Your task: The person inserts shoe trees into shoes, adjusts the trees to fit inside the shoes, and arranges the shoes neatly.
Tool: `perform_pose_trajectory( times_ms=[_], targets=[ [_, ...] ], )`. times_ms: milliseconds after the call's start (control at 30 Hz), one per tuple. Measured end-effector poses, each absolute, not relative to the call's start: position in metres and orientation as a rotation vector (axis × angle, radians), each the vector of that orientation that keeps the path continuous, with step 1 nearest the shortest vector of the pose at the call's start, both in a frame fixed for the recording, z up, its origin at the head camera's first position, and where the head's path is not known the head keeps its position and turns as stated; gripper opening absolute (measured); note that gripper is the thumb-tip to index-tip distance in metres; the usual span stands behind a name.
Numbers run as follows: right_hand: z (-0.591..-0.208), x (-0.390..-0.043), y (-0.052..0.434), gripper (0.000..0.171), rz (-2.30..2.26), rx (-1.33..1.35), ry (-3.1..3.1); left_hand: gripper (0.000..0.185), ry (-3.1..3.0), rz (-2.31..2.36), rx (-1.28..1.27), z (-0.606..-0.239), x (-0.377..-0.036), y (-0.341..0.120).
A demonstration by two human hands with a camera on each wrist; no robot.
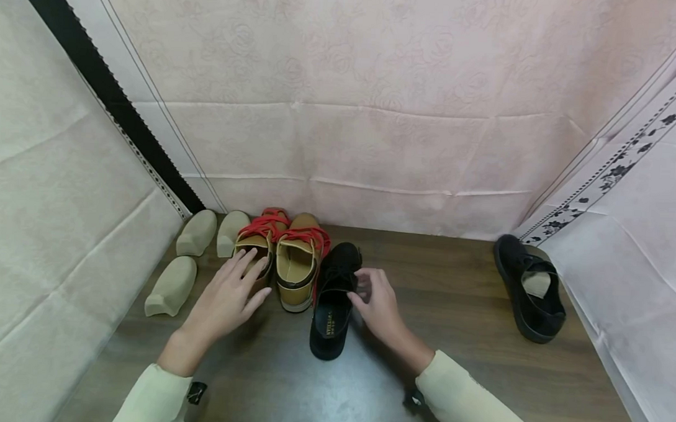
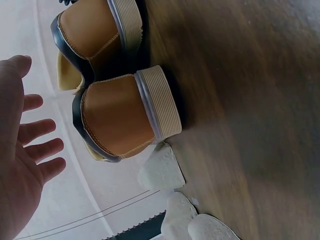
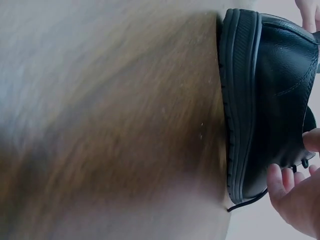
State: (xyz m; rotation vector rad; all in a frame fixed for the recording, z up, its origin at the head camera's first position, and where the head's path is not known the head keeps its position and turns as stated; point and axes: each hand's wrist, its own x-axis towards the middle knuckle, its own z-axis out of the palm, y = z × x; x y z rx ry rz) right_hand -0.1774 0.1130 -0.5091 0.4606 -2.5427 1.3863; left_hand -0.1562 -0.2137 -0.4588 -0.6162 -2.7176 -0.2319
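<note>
My left hand (image 1: 229,294) is held above the left one of two tan shoes (image 1: 297,265) with red laces, its fingers spread and holding nothing. In the left wrist view that hand (image 2: 25,155) is apart from the brown heels (image 2: 117,117). My right hand (image 1: 382,305) is at the right side of a black lace-up shoe (image 1: 329,341), beside its laces and opening. Seen from the right wrist, its loosely bent fingers (image 3: 276,180) are close against the black shoe (image 3: 280,85); whether they touch it is unclear. All three shoes stand side by side, toes toward the back wall.
Three cream shoe inserts (image 1: 171,286) lie on the wooden floor (image 1: 442,283) left of the tan shoes. Another black shoe (image 1: 530,317), with a pale insert (image 1: 537,283) inside, stands by the right wall. Pale cloth-like walls (image 1: 346,143) enclose the back and both sides.
</note>
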Motion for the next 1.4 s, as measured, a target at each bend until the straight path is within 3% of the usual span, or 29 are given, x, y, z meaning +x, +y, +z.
perform_pose_trajectory(
  times_ms=[167,467,1400],
  targets=[
    [-0.508,-0.179,0.114,0.047,1.511,0.321,-2.610,0.063,-2.664,-0.246,-0.659,-0.461,-0.155,-0.213],
    [-0.502,-0.178,0.117,0.028,1.668,0.147,-2.662,0.060,-2.639,-0.263,-0.650,-0.463,-0.152,-0.216],
    [-0.499,-0.181,0.121,0.025,1.752,0.188,-2.673,0.054,-2.525,-0.417,-0.407,-0.454,-0.155,-0.298]
  ],
)
